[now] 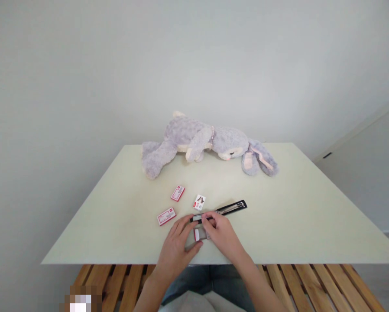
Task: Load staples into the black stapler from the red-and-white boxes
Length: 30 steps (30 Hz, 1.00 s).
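Pale green table (311, 208) against plain white wall (84, 65); plush rabbit (207, 145) lying.

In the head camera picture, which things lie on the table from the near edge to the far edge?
Small box under the hands → black stapler → left red box → white box → upper red box → plush rabbit.

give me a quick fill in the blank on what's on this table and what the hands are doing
1. The plush rabbit at the far side of the table is lying ____.
2. Both hands, left hand and right hand, meet at the near end of the black ____.
3. Counting the small red-and-white boxes lying apart from the hands, there are ____.

Missing words: down; stapler; three
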Tool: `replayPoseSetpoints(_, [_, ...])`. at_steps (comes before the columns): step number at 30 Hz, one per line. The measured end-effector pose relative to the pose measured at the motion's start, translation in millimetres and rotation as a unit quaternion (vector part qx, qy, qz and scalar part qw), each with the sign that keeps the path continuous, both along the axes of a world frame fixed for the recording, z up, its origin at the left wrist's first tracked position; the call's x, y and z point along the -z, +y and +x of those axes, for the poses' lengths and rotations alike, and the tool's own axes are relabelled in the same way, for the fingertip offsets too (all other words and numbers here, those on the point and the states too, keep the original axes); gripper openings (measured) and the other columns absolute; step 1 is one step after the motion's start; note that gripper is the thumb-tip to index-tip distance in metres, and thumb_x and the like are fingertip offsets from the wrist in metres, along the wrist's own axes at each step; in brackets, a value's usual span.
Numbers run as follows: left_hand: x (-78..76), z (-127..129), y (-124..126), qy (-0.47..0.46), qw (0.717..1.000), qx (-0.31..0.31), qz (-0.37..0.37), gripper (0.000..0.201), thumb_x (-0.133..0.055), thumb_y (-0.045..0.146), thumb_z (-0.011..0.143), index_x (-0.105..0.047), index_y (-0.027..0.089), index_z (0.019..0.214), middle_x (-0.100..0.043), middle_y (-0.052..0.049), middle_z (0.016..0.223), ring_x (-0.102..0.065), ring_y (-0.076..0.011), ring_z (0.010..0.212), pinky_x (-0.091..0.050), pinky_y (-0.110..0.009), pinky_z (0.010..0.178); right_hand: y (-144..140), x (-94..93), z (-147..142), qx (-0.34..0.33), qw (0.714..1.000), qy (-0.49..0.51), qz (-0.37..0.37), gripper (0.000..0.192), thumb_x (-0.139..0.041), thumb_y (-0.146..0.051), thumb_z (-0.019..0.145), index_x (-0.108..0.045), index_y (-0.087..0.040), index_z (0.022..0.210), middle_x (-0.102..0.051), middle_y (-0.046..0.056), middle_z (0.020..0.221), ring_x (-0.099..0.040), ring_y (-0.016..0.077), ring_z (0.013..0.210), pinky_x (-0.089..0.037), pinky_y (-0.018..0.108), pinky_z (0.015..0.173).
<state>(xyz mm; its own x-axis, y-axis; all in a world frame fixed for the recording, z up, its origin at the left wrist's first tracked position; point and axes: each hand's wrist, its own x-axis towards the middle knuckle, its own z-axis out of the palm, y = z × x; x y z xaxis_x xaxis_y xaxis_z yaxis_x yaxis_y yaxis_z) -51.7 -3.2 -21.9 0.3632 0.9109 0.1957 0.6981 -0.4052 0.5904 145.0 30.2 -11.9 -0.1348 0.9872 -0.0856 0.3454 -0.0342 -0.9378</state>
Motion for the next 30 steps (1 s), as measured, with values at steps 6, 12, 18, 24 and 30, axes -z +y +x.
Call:
replayPoseSetpoints(6, [0.7,-0.5,1.1,-0.002,1.0,-0.01,0.004,0.062,-0.074,0.026,0.087,-0.051,0.035,0.144,-0.05,-0.006,0.153,-0.048,-0.0294,0.14,-0.044,-0.054,0.117,9.3,8.5,-16.6,0.001,1.0,0.018,0.009,0.018,-0.061,-0.035,0.092,-0.066,-0.021,0.102,-0.041,-0.01,0.055,-0.044,0.0127,0.051,-0.036,0.023,0.052])
replayPoseSetpoints(12, [-5.1,-1.8,1.3,-0.006,1.0,0.006,0.003,0.046,-0.059,0.021,0.096,-0.053,0.031,0.141,-0.052,-0.007,0.152,-0.046,-0.0273,0.142,-0.042,-0.053,0.119,7.0,-20.2,-21.9,-0.024,0.999,-0.017,0.041,0.009,-0.061,-0.028,0.093,-0.069,-0.023,0.092,-0.047,-0.008,0.057,-0.047,0.0122,0.055,-0.035,0.023,0.059])
replayPoseSetpoints(18, [-3.7,-1.6,2.0,-0.002,1.0,-0.009,0.02,0.036,-0.062,0.019,0.093,-0.06,0.029,0.128,-0.052,-0.005,0.152,-0.048,-0.027,0.141,-0.043,-0.052,0.118,-8.6,-32.1,-2.8,-0.117,0.962,-0.238,0.059,0.009,-0.066,-0.018,0.086,-0.07,-0.025,0.087,-0.064,-0.003,0.067,-0.057,0.0147,0.064,-0.032,0.025,0.062])
replayPoseSetpoints(24, [-5.5,-2.1,0.8,-0.009,1.0,-0.007,0.012,0.036,-0.066,0.022,0.092,-0.06,0.03,0.127,-0.051,-0.005,0.152,-0.048,-0.0266,0.141,-0.043,-0.049,0.118,-20.3,-26.8,13.0,-0.124,0.962,-0.238,0.057,0.013,-0.065,-0.019,0.089,-0.073,-0.028,0.094,-0.068,-0.001,0.075,-0.062,0.0179,0.074,-0.036,0.025,0.067])
replayPoseSetpoints(30, [-3.1,-4.0,-8.4,-0.016,0.995,-0.098,0.01,0.009,-0.059,0.029,0.098,-0.065,0.026,0.106,-0.064,-0.007,0.119,-0.059,-0.0267,0.115,-0.05,-0.047,0.099,-28.9,-14.9,58.8,-0.004,0.976,-0.216,0.019,0.021,-0.051,-0.039,0.1,-0.067,-0.026,0.1,-0.06,-0.003,0.062,-0.058,0.0191,0.058,-0.033,0.027,0.058])
